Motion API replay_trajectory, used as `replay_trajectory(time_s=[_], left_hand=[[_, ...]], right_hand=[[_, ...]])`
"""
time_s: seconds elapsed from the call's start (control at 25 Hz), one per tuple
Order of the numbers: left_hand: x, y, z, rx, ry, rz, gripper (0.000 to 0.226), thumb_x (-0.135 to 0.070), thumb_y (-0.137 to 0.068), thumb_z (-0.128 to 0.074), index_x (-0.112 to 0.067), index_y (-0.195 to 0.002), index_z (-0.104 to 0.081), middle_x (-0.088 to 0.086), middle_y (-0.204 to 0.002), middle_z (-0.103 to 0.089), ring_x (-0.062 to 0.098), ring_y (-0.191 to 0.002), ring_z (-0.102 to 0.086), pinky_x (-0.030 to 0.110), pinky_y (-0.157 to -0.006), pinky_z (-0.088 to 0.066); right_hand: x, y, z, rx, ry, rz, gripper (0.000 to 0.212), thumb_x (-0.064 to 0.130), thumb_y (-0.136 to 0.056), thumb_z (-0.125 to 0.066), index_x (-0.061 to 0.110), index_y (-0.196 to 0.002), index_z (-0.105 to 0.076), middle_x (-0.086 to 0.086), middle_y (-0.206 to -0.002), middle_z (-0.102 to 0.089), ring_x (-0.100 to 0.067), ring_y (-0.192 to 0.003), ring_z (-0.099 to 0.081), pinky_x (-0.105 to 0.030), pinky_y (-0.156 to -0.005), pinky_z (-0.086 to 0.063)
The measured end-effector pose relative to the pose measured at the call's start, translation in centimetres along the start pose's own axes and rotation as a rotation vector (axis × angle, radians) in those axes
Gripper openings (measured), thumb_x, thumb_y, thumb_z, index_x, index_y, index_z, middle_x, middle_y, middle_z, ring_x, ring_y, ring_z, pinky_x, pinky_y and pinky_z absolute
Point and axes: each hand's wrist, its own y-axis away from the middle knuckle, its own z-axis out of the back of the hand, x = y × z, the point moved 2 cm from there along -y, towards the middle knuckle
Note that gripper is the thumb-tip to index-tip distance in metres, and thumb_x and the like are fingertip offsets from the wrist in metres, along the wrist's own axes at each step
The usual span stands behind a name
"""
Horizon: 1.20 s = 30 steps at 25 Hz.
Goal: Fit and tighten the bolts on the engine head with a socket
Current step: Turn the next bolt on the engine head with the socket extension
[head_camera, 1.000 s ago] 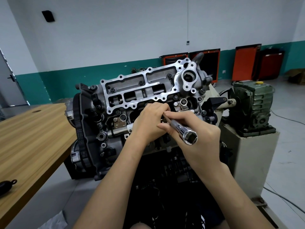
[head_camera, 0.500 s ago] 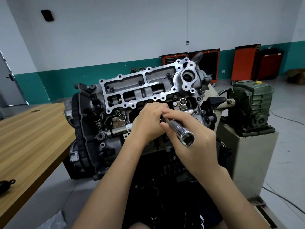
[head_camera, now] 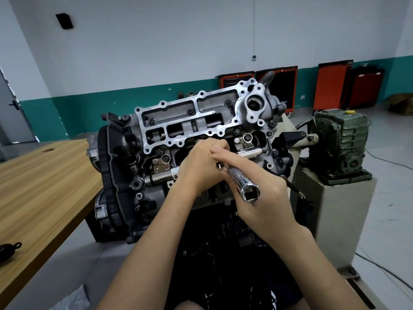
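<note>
Long chrome socket [head_camera: 243,182]: rigid steel, probably light enough for one hand, polished so likely slick; best held round mid-barrel. Right hand [head_camera: 266,198] curls round it there, square drive end facing camera, far tip against the centre of the engine head [head_camera: 252,117]. Left hand [head_camera: 201,166] curled at the tip (contents hidden, cannot tell). Head is grey cast alloy, dark bolts [head_camera: 190,111] already seated

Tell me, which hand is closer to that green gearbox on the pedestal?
Right. The right hand, holding the long socket, lies left of the green gearbox; the left hand is over the middle of the engine head, farther left, beyond the right hand.
</note>
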Motion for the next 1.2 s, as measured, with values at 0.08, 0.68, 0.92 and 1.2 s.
replay_trajectory(time_s=[0.08,0.68,0.92,1.2], left_hand=[[-0.2,0.16,0.08,-0.004,-0.005,-0.019,0.038,-0.039,-0.069,-0.031,-0.017,-0.09,-0.054,-0.011,-0.083,-0.047,0.014,-0.086,-0.042,0.023,-0.068,-0.029],[0.35,-0.11,-0.35,-0.041,-0.03,-0.056,0.016,-0.03,-0.08,-0.056,-0.016,-0.089,-0.055,-0.01,-0.086,-0.049,0.011,-0.083,-0.04,0.019,-0.07,-0.022],[0.4,0.03,-0.45,-0.034,-0.001,-0.018,0.025,-0.033,-0.072,-0.042,-0.02,-0.089,-0.054,-0.012,-0.084,-0.049,0.011,-0.085,-0.041,0.021,-0.069,-0.028],[0.35,-0.11,-0.37,-0.035,-0.01,-0.042,0.021,-0.031,-0.074,-0.046,-0.017,-0.087,-0.054,-0.013,-0.08,-0.049,0.011,-0.082,-0.041,0.018,-0.067,-0.024]], right_hand=[[-0.25,-0.22,0.08,-0.014,0.038,0.004,0.035,-0.017,-0.073,-0.074,-0.006,-0.105,-0.069,-0.01,-0.102,-0.072,-0.016,-0.092,-0.069,-0.025,-0.084,-0.054],[-0.21,-0.34,0.59,-0.17,0.056,-0.045,0.027,-0.002,-0.069,-0.085,-0.002,-0.092,-0.072,-0.008,-0.077,-0.072,-0.015,-0.066,-0.068,-0.025,-0.062,-0.053],[-0.08,-0.03,0.03,-0.01,0.044,-0.009,0.036,-0.018,-0.074,-0.072,-0.005,-0.108,-0.067,-0.008,-0.104,-0.071,-0.011,-0.094,-0.067,-0.02,-0.087,-0.051],[-0.07,0.07,0.1,-0.092,0.045,-0.049,0.027,-0.004,-0.078,-0.075,-0.004,-0.104,-0.069,-0.008,-0.095,-0.073,-0.012,-0.083,-0.068,-0.018,-0.08,-0.053]])
